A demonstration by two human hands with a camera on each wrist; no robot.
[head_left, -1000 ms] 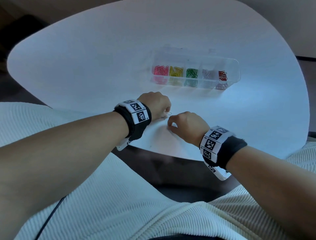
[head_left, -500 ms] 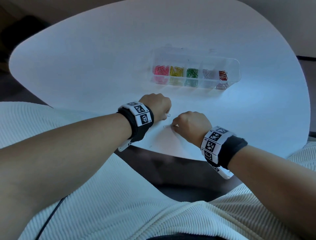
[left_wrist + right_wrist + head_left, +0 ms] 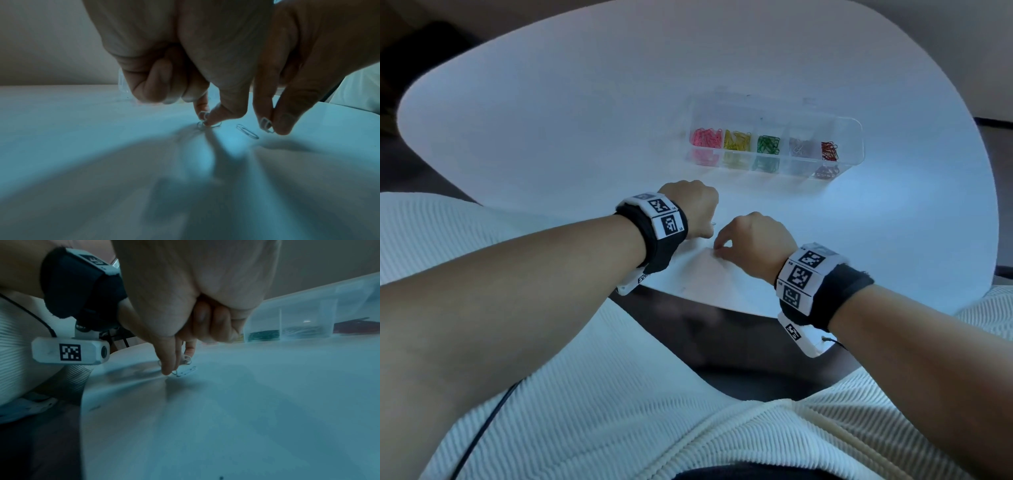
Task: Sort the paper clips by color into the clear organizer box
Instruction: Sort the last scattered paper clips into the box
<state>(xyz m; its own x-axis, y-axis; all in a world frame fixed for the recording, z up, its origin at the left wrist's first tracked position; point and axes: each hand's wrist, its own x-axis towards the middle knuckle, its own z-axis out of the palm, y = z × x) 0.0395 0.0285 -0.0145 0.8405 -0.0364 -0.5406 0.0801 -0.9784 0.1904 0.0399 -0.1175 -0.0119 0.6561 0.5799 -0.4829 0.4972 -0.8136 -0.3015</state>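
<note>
The clear organizer box (image 3: 854, 137) lies open on the white table (image 3: 551, 120), with pink, yellow, green, white and red clips in separate compartments. Near the table's front edge my left hand (image 3: 710, 233) pinches a white paper clip (image 3: 203, 125) between thumb and forefinger, right at the surface. Close beside it, my right hand (image 3: 719, 248) pinches another white clip (image 3: 267, 126) with its fingertips. Between the two hands a loose white clip (image 3: 247, 131) lies flat on the table; the right wrist view shows this loose clip (image 3: 186, 370) too.
The table's front edge (image 3: 722, 306) runs just behind my wrists, with my lap in white ribbed fabric below it. The organizer stands a hand's length beyond my fingers. A beige wall rises past the far side.
Both hands have stayed almost in place at the front edge. My right thumb and forefinger have drawn together on a clip at the surface.
</note>
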